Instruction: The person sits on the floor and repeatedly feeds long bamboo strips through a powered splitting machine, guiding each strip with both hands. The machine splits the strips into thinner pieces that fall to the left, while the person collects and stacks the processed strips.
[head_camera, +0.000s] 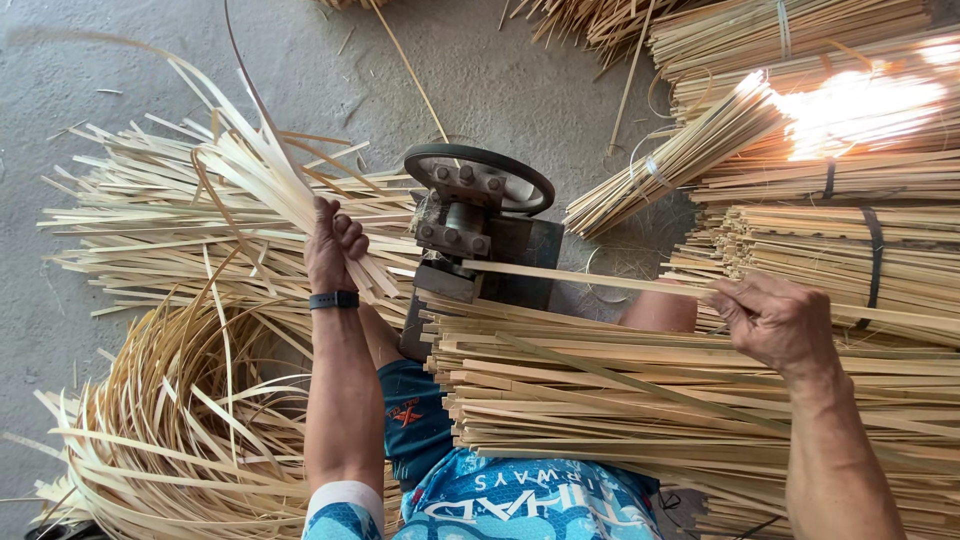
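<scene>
We look down on a grey concrete floor (500, 80), bare only in a patch at the top centre; bamboo crowds every other edge. In the middle stands a small dark metal splitting machine (470, 235) with a round wheel on top. Our left hand (332, 252) is closed around a fan of thin bamboo slivers (250, 165) that rise up and to the left, above a loose heap of curled slivers (180, 420) at the lower left. Our right hand (775, 320) pinches the end of one long bamboo strip (590, 279), whose far end meets the machine's side. Beneath that hand lies a thick stack of flat strips (640, 400) across our lap. Tied bundles (830, 240) fill the right edge, just beside the hand, leaving little free room there.
</scene>
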